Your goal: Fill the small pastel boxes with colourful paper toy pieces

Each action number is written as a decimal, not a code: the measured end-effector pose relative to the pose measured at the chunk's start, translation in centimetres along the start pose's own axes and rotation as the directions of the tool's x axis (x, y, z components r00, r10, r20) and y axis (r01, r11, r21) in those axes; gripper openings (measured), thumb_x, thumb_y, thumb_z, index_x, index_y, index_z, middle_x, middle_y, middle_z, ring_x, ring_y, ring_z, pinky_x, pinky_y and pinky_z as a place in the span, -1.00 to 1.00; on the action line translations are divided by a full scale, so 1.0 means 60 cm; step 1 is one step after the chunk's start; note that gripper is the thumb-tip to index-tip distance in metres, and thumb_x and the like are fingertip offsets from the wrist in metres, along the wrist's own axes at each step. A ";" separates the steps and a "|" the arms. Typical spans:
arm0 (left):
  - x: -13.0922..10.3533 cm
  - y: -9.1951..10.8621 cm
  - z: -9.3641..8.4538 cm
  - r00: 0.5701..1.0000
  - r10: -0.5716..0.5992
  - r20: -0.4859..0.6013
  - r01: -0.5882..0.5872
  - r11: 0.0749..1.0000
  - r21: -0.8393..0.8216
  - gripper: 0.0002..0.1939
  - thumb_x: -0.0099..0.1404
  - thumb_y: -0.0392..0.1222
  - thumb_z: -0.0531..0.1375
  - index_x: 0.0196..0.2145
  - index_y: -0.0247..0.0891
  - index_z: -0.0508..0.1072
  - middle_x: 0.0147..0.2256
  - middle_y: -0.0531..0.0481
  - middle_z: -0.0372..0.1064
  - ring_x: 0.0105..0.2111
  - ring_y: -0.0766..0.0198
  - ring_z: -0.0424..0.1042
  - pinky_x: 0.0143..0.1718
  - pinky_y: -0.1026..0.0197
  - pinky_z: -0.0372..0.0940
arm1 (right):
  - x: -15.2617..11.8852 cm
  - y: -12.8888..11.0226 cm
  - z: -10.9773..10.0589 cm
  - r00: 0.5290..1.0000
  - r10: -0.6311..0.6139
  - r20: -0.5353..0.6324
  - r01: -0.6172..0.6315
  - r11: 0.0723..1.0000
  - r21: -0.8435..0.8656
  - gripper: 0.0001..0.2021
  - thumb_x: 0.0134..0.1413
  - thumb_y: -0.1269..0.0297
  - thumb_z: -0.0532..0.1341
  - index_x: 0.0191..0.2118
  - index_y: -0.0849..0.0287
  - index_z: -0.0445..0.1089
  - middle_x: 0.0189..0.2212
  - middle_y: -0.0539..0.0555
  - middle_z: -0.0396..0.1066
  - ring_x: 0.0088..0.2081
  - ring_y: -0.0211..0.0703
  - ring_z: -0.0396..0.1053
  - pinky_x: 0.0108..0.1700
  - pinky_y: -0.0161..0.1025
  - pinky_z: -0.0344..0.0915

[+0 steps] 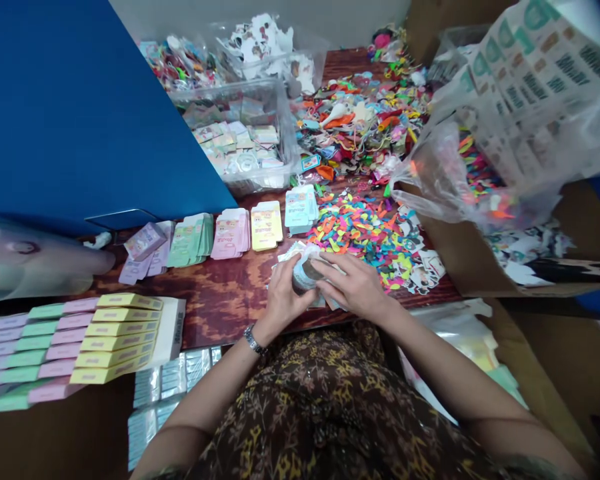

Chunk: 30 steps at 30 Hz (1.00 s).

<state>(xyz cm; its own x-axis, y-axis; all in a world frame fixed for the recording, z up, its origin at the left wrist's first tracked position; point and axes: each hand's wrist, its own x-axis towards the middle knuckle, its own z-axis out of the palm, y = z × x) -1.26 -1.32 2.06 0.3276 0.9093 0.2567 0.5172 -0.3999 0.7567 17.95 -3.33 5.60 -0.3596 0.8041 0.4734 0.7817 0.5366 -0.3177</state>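
Observation:
A small pale-blue paper carton [310,272] is held over the near edge of the table, its open top facing me and brownish inside. My left hand [286,293] is closed around its left side, thumb toward the front. The fingers of my right hand [353,285] are bent against its right side and rim. Some pale printed paper pieces [293,251] lie partly hidden beneath and behind the carton. Just past my right hand spreads a heap of small bright-coloured pieces [360,230]. A stack of flat blue cartons [301,208] lies beyond my hands.
Flat yellow [266,227], pink [231,233] and green cartons [193,239] lie in a row. Filled boxes stand in a tray [173,327] at left. Behind are a clear bin [293,143] and mixed trinkets [350,123]. A plastic bag [430,170] sits right; a blue panel [80,100] rises left.

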 end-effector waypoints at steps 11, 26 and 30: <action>0.050 0.053 -0.048 0.725 -0.477 0.498 0.542 -0.052 -0.839 -0.39 0.22 0.35 0.09 -0.04 -0.22 0.33 -0.19 -0.13 0.50 -0.13 -0.02 0.53 -0.11 -0.14 0.45 | 0.023 -0.016 -0.034 0.951 0.229 -0.209 -0.134 0.911 0.391 -0.66 0.23 0.36 0.21 0.11 0.01 0.38 -0.13 0.09 0.52 -0.17 -0.14 0.49 -0.11 -0.08 0.47; 0.043 0.083 -0.039 0.711 -0.533 0.459 0.428 -0.190 -0.884 -0.52 0.27 0.20 0.14 -0.14 -0.30 0.46 -0.24 -0.09 0.53 -0.36 0.27 0.49 -0.46 0.30 0.37 | 0.031 -0.050 0.019 0.952 0.091 -0.291 0.019 0.935 0.354 -0.76 0.22 0.29 0.24 -0.01 -0.03 0.48 -0.20 0.06 0.53 -0.10 -0.08 0.45 -0.06 -0.03 0.45; 0.037 0.083 -0.039 0.724 -0.565 0.395 0.416 -0.100 -0.904 -0.50 0.27 0.21 0.14 -0.08 -0.26 0.43 -0.18 -0.10 0.52 -0.26 0.21 0.51 -0.33 0.24 0.41 | 0.031 -0.052 0.022 0.960 0.115 -0.257 -0.013 0.930 0.368 -0.78 0.23 0.32 0.22 -0.04 -0.02 0.49 -0.20 0.07 0.53 -0.12 -0.09 0.46 -0.06 -0.02 0.46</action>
<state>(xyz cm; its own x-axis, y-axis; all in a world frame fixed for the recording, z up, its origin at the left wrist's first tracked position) 0.20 -0.98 7.78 0.2577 0.8389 -0.4795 -0.6303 0.5220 0.5746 14.18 -3.15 6.39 -0.1247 0.7676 0.6287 0.5439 0.5829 -0.6037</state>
